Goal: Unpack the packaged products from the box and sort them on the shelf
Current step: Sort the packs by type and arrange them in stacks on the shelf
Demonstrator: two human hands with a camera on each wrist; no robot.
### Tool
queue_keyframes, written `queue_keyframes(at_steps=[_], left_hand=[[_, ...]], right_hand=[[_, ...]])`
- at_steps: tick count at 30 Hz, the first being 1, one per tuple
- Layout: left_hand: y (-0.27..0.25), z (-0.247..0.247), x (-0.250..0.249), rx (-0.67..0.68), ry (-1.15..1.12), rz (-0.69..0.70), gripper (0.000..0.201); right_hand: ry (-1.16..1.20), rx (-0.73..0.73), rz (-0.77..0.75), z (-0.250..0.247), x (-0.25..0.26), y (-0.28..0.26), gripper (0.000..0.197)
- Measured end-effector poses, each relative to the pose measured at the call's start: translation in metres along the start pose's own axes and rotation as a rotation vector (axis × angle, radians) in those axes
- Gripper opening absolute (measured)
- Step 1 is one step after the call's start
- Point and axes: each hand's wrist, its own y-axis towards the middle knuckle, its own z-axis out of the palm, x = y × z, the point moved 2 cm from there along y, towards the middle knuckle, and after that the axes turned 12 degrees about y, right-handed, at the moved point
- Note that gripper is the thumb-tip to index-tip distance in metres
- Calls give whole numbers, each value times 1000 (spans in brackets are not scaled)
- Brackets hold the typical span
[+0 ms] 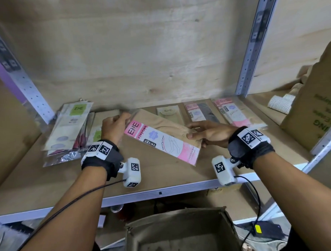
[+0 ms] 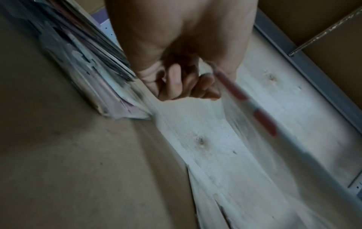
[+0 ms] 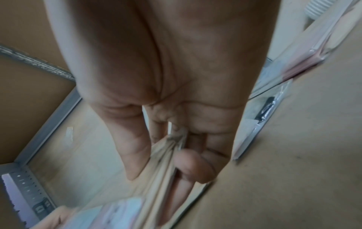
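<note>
A flat packet of beige stockings with a pink ENE label [image 1: 161, 139] is held tilted just above the wooden shelf board [image 1: 50, 178]. My left hand [image 1: 123, 118] pinches its far left corner. In the left wrist view the curled fingers [image 2: 186, 86] hold the blurred pink-edged packet [image 2: 256, 114]. My right hand [image 1: 191, 132] grips the packet's right edge, thumb on top. The right wrist view shows thumb and fingers [image 3: 135, 155] squeezing the beige packet [image 3: 166, 155]. The open cardboard box [image 1: 133, 239] stands below the shelf, near me.
A leaning stack of green-labelled packets [image 1: 67, 132] lies at the shelf's left. Along the back lie a beige packet [image 1: 168, 114] and two pink-labelled piles [image 1: 199, 111] [image 1: 231, 111]. A large carton [image 1: 314, 109] and a white roll [image 1: 280, 102] stand right of the metal upright [image 1: 252, 47].
</note>
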Motion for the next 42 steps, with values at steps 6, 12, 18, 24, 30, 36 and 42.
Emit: queue_keyframes(at_steps=[6, 12, 18, 24, 30, 36, 42], left_hand=[[-2, 6, -5, 158, -2, 39, 40], [-6, 23, -17, 172, -36, 101, 41], [-13, 61, -46, 308, -146, 25, 29], [-14, 126, -77, 451, -294, -28, 32], [-24, 191, -93, 580, -311, -34, 81], [-69, 263, -121, 822, -62, 85, 38], [-84, 296, -138, 845, 42, 91, 41]], right_hand=[[2, -17, -20, -10, -7, -8, 39], [34, -17, -97, -28, -9, -16, 35], [54, -34, -175, -66, -19, -34, 35], [91, -154, -239, -115, -29, -54, 26], [409, -503, -320, -165, -32, -70, 11], [385, -728, -300, -190, -39, -61, 38], [61, -929, -86, -210, -46, -49, 34]])
